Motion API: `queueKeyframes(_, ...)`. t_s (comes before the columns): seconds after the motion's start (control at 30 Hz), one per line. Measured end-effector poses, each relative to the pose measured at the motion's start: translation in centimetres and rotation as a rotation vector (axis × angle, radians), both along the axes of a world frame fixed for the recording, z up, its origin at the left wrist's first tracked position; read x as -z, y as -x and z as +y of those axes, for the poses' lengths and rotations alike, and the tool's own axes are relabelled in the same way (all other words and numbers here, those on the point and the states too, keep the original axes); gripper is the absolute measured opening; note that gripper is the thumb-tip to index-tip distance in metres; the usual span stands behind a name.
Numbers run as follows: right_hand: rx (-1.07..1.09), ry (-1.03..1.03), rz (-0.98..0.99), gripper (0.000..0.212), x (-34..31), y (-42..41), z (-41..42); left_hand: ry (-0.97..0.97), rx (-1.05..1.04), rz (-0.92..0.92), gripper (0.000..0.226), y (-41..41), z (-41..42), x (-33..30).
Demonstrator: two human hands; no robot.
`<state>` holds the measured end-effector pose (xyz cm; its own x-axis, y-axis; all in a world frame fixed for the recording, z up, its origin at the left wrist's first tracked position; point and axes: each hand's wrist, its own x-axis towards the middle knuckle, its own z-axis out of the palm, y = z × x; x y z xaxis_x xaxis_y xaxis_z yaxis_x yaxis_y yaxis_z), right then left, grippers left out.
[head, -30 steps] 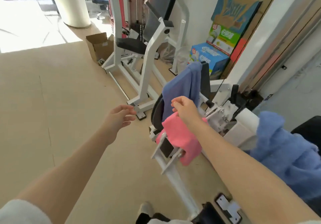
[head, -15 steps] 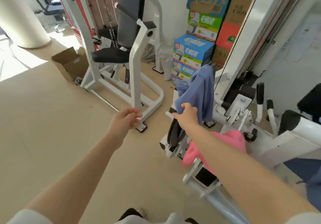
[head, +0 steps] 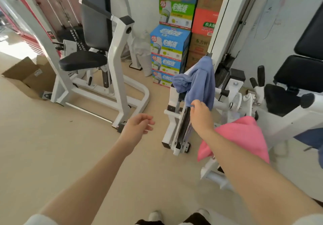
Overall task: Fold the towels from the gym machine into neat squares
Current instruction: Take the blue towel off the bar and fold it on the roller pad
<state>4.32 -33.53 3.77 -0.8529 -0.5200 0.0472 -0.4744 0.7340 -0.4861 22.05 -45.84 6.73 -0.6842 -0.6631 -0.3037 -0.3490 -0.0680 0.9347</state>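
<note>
A blue-grey towel (head: 199,83) hangs bunched over the top of a white gym machine (head: 178,120) right of centre. My right hand (head: 201,118) pinches the towel's lower edge, fingers curled into the cloth. A pink towel (head: 244,137) is draped on a lower bar of the same machine, partly hidden behind my right forearm. My left hand (head: 138,126) hovers over the floor to the left of the machine, fingers loosely relaxed and holding nothing.
A second white machine with a black seat (head: 83,63) stands to the left, an open cardboard box (head: 26,78) beside it. Stacked drink cartons (head: 168,50) line the back wall. A black padded bench (head: 297,74) is at right. Beige floor (head: 61,146) spreads left.
The view has swung right and closer to the machine. My right hand went from the pink towel up to the blue towel's lower edge and now grips it. My left hand stays open.
</note>
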Motion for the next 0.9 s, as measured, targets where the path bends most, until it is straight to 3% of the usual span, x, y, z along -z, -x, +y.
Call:
queueKeyframes(0.13, -0.169, 0.157, -0.003, 0.021, -2.2, -1.5, 0.1, 0.121, 0.164, 0.014, 0.029, 2.0, 0.8, -0.3)
queueKeyframes(0.23, -0.33, 0.257, -0.24, 0.012, -4.3, -3.6, 0.4, 0.367, 0.295, 0.061, 0.049, 3.6, 1.7, -0.8)
queueKeyframes(0.3, -0.364, 0.281, -0.391, 0.01, -5.6, -4.8, 0.6, 0.467, 0.36, 0.105, 0.047, 4.3, 2.4, -1.2)
queueKeyframes(0.4, -0.331, 0.361, -0.423, 0.018, -6.1, -5.7, 0.9, 0.398, 0.446, 0.114, 0.022, 3.9, 3.2, -1.7)
queueKeyframes(0.53, -0.251, 0.458, -0.468, 0.015, -5.8, -6.3, 1.1, 0.418, 0.49, 0.124, 0.014, 2.8, 2.7, -0.8)
queueKeyframes(0.63, -0.193, 0.537, -0.534, 0.018, -5.9, -6.4, 0.9, 0.384, 0.486, 0.016, 0.015, 2.0, 1.6, 0.3)
queueKeyframes(0.8, -0.131, 0.78, -0.809, 0.026, -6.4, -6.9, 0.7, 0.235, 0.417, -0.11, 0.013, 0.5, 0.4, 2.1)
queueKeyframes(0.9, -0.145, 0.86, -0.908, 0.026, -6.5, -7.2, 0.7, 0.249, 0.394, -0.245, 0.023, 0.0, -0.6, 3.9)
